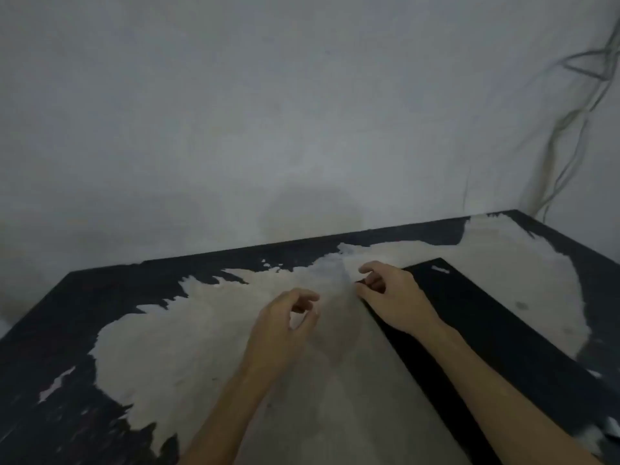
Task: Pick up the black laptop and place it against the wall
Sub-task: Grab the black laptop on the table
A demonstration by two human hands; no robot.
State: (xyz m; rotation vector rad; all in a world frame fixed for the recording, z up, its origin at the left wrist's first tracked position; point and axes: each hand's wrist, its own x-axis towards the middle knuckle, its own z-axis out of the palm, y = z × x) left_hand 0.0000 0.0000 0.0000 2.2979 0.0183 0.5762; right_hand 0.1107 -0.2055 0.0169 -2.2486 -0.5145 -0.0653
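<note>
The black laptop (496, 333) lies closed and flat on the right half of a worn table (201, 347). My right hand (394, 298) is over the laptop's far left corner, fingers curled at its edge; a firm grip is not visible. My left hand (285, 325) hovers just left of the laptop over the bare tabletop, fingers loosely curled and holding nothing. The grey wall (268, 129) rises right behind the table's far edge.
The tabletop is black with a large peeled pale patch in the middle. Several cables (570, 112) hang down the wall at the far right, near the table's back corner. The table's left edge drops off at the left.
</note>
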